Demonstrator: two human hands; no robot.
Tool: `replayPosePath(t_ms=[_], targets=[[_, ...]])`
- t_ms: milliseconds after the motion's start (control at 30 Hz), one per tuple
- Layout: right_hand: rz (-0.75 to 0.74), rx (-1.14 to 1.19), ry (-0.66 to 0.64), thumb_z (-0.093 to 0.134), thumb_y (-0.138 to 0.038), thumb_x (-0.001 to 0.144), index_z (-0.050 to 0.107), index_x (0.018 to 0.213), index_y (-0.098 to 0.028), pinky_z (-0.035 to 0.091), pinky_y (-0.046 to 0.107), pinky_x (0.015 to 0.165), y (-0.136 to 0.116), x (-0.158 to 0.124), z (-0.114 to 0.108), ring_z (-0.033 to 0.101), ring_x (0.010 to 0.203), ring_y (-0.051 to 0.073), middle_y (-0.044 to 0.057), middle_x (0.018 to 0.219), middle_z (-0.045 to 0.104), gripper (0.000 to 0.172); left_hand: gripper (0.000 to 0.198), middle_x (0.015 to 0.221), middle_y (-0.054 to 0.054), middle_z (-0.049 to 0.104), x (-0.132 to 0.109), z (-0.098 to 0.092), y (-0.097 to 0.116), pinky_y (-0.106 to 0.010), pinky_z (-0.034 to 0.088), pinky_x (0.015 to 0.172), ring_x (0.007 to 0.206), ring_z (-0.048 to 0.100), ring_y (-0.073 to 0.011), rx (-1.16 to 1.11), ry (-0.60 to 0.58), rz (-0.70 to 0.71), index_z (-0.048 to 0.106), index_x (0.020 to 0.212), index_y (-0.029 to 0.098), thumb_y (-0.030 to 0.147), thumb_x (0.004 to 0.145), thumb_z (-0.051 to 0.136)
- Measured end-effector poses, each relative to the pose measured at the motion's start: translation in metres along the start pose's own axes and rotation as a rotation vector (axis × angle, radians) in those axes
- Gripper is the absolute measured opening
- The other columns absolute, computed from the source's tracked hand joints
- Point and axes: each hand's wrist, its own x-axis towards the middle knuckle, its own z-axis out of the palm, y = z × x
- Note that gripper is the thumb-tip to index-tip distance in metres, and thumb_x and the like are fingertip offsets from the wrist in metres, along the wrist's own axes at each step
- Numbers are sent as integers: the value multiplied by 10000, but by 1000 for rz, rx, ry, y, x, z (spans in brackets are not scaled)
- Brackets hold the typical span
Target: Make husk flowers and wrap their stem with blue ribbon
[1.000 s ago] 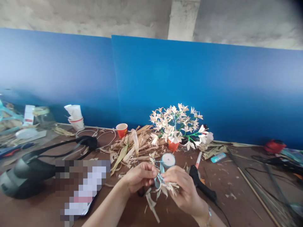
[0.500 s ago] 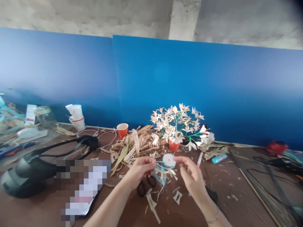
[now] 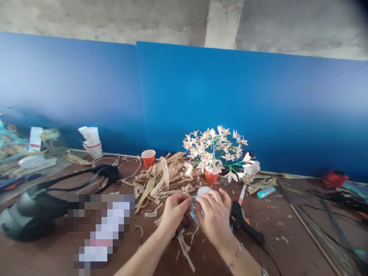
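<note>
My left hand (image 3: 173,211) and my right hand (image 3: 214,216) meet over the brown table (image 3: 287,230), fingertips pinched together on a thin light-blue ribbon (image 3: 193,212) and a small husk flower piece. The roll of ribbon (image 3: 202,190) sits just behind the fingers, partly hidden. Black scissors (image 3: 184,222) lie under my hands, mostly covered. Husk scraps (image 3: 184,249) lie below them.
A bouquet of husk flowers (image 3: 215,151) stands in an orange cup behind my hands, beside a pile of dry husks (image 3: 161,176) and a second orange cup (image 3: 148,157). A black glue gun (image 3: 244,224) lies to the right. A dark helmet-like object (image 3: 31,214) is left.
My right hand first pulled away to the right, drawing ribbon out, then came back so both hands pinch together again, a little farther up the table.
</note>
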Motion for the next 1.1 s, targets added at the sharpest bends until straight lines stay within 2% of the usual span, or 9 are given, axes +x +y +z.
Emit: replayPosePath(t_ms=[133, 367, 500, 767, 833, 900, 967, 1033, 1100], targets=[[-54, 10, -31, 442, -150, 825, 568, 819, -214, 169, 424, 972, 2, 3, -1, 507, 892, 180, 14, 796, 615, 141, 237, 499, 20, 513, 2, -3, 1, -189, 342, 445, 453, 447, -80, 13, 7, 28, 618, 636, 110, 346, 656, 625], [-139, 61, -100, 410, -123, 838, 553, 876, -203, 173, 429, 981, 10, 7, -5, 491, 907, 172, 14, 832, 606, 168, 230, 540, 1, 544, 7, -10, 8, -201, 377, 464, 477, 464, -87, -19, -133, -7, 663, 713, 97, 315, 640, 654], [-131, 96, -103, 400, -121, 841, 550, 879, -199, 179, 423, 976, 11, 8, -8, 490, 905, 173, 18, 831, 605, 174, 219, 532, -2, 551, 9, -13, 8, -208, 393, 472, 475, 486, -95, -7, -169, -22, 665, 748, 104, 298, 646, 654], [-28, 225, -94, 422, -157, 834, 546, 812, -196, 245, 396, 926, 8, 7, -9, 508, 837, 164, 14, 768, 587, 131, 178, 598, -19, 575, 10, -19, 6, -223, 418, 506, 509, 506, -105, 105, -277, 113, 654, 786, 110, 256, 692, 612], [53, 324, -134, 454, -174, 815, 556, 781, -196, 271, 387, 904, 9, 8, -10, 513, 822, 171, 20, 766, 584, 110, 149, 628, -23, 579, 10, -21, 7, -222, 420, 518, 527, 513, -107, 141, -301, 162, 649, 773, 116, 237, 705, 595], [196, 490, -222, 499, -196, 781, 576, 743, -194, 329, 352, 837, 11, 10, -11, 521, 792, 175, 21, 750, 584, 86, 119, 652, -24, 574, 10, -23, 10, -221, 423, 532, 548, 521, -108, 183, -342, 208, 645, 741, 122, 220, 716, 582], [422, 742, -388, 555, -236, 731, 594, 713, -183, 381, 292, 680, 15, 12, -12, 522, 675, 156, 12, 685, 578, 68, 107, 660, -22, 562, 8, -24, 14, -218, 426, 537, 560, 524, -109, 220, -388, 231, 638, 707, 125, 216, 717, 583], [679, 1041, -590, 607, -262, 661, 605, 689, -160, 339, 235, 508, 19, 12, -12, 468, 513, 109, -3, 603, 560, 105, 105, 690, -24, 558, 4, -23, 18, -215, 426, 534, 566, 526, -108, 235, -409, 226, 634, 710, 127, 224, 710, 595], [870, 1318, -743, 637, -242, 585, 613, 660, -134, 296, 209, 456, 23, 10, -10, 433, 453, 77, -6, 565, 555, 133, 108, 720, -29, 561, 1, -23, 20, -211, 426, 541, 585, 531, -109, 233, -423, 215, 631, 716, 130, 232, 711, 597]])
